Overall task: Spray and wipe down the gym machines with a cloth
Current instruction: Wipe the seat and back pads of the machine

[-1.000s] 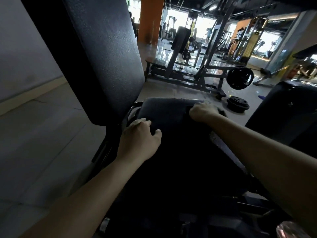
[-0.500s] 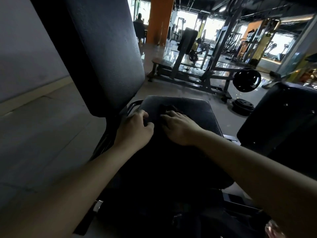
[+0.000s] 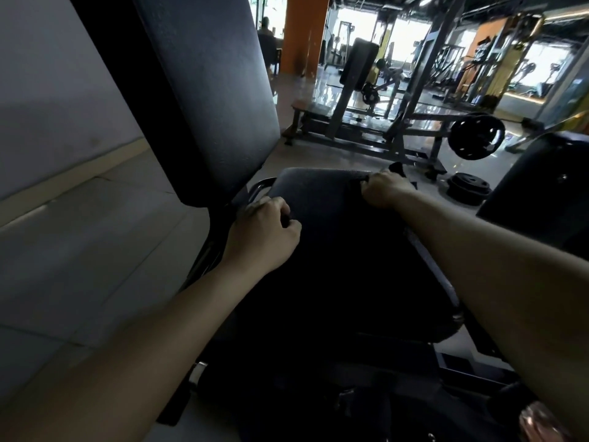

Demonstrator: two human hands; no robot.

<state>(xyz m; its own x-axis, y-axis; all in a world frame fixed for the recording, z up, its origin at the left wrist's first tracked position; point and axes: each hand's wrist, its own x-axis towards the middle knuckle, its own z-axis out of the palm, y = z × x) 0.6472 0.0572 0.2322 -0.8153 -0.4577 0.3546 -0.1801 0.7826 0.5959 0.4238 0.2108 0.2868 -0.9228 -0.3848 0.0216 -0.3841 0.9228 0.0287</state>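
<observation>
A black padded seat (image 3: 322, 199) of a gym machine lies in front of me, with its tall black back pad (image 3: 207, 90) rising at the left. My right hand (image 3: 385, 193) grips a dark cloth (image 3: 397, 169) at the seat's far right corner, and a bit of cloth pokes out beyond the knuckles. My left hand (image 3: 261, 231) sits at the seat's left edge, its fingers curled over the edge beside a chrome bar (image 3: 256, 194). No spray bottle can be made out.
A second black pad (image 3: 541, 186) stands close on the right. Beyond the seat are a plate-loaded machine (image 3: 476, 135), loose weight plates (image 3: 468, 188) on the floor and an orange pillar (image 3: 306, 33). A grey wall (image 3: 47, 90) and tiled floor lie to the left.
My right hand has swept the cloth from the seat's left middle, beside the left hand, out to the far right corner. My left hand has stayed at the left edge.
</observation>
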